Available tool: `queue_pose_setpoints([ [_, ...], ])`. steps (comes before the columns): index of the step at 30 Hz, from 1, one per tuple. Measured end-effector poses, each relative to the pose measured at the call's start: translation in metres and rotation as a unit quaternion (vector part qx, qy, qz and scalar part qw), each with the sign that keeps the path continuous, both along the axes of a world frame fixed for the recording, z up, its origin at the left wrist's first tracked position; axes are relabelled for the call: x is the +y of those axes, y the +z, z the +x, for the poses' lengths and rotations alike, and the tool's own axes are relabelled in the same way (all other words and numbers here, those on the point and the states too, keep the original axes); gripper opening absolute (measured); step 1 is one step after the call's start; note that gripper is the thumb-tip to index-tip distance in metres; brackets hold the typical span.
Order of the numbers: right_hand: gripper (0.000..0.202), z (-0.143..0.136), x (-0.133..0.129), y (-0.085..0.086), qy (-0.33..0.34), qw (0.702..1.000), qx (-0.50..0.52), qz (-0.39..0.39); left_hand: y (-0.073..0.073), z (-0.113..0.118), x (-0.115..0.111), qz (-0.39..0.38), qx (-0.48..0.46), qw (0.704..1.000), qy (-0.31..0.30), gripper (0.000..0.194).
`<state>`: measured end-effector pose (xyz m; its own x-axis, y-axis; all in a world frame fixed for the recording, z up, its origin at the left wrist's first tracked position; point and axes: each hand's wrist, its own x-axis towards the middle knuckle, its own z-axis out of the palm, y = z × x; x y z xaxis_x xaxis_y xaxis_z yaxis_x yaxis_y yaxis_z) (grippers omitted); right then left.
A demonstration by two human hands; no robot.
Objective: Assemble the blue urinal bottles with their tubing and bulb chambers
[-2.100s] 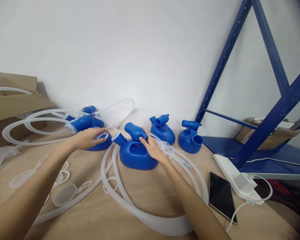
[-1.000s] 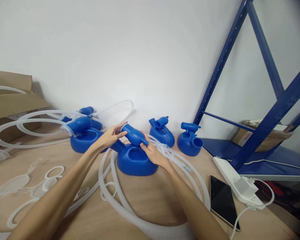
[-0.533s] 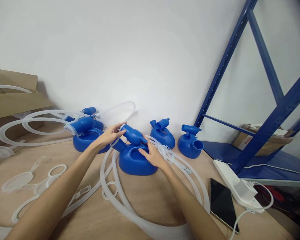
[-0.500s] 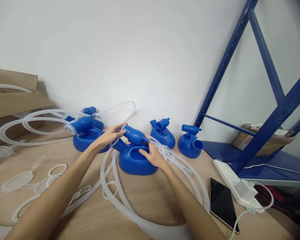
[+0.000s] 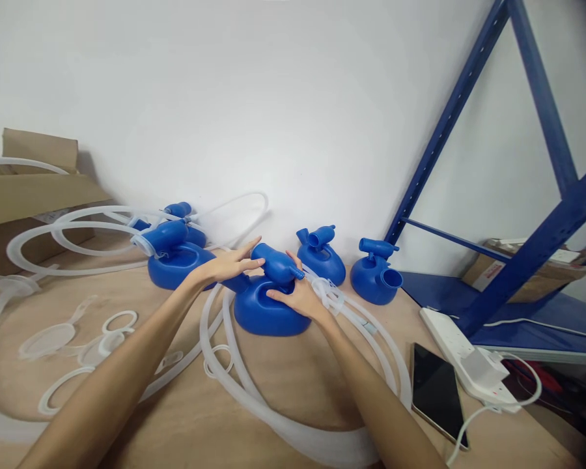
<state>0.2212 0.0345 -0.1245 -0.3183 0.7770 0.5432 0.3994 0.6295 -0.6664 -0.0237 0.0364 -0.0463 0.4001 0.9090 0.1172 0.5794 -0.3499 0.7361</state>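
Observation:
A blue plastic bottle (image 5: 261, 316) with a handle and a slanted neck stands on the wooden table (image 5: 293, 384). My left hand (image 5: 232, 266) rests on the left end of its neck, fingers stretched out. My right hand (image 5: 297, 296) grips the bottle under the right end of the neck, beside a bunch of clear tubing (image 5: 329, 293). A wide translucent hose (image 5: 254, 397) curls around the bottle on the table.
Several more blue bottles stand behind: one at the left (image 5: 173, 260), two at the right (image 5: 322, 257) (image 5: 376, 277). Clear lids and rings (image 5: 73, 339) lie at the left. A phone (image 5: 434, 391) and white power strip (image 5: 469, 361) lie right, by a blue rack (image 5: 532, 241). Cardboard box (image 5: 24, 195) far left.
My left hand left the bottle at the left and came onto the middle bottle's neck. The right hand has stayed on that bottle, shifting slightly lower.

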Motion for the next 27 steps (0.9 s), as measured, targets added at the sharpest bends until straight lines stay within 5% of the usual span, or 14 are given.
queue_pose_setpoints([
  [5, 0.098, 0.004, 0.002, 0.009, 0.026, 1.0, -0.006, -0.013, -0.003, -0.004, 0.004, 0.002, 0.018, 1.0, 0.011, 0.1],
  [9, 0.096, 0.036, 0.002, 0.028, 0.067, 0.987, -0.113, -0.097, -0.001, -0.011, 0.004, 0.009, 0.035, 0.999, -0.013, 0.098],
  [14, 0.099, 0.094, 0.017, 0.027, -0.031, 0.958, -0.211, -0.193, -0.002, -0.005, 0.001, 0.066, 0.044, 0.997, -0.01, 0.097],
  [20, 0.067, 0.117, 0.03, 0.007, -0.066, 0.96, -0.192, -0.195, -0.018, 0.002, 0.009, 0.101, 0.026, 0.993, -0.059, 0.108],
  [27, 0.038, 0.111, 0.031, 0.008, -0.078, 0.98, -0.151, -0.104, -0.021, 0.0, 0.013, 0.103, 0.021, 0.993, -0.05, 0.099],
])
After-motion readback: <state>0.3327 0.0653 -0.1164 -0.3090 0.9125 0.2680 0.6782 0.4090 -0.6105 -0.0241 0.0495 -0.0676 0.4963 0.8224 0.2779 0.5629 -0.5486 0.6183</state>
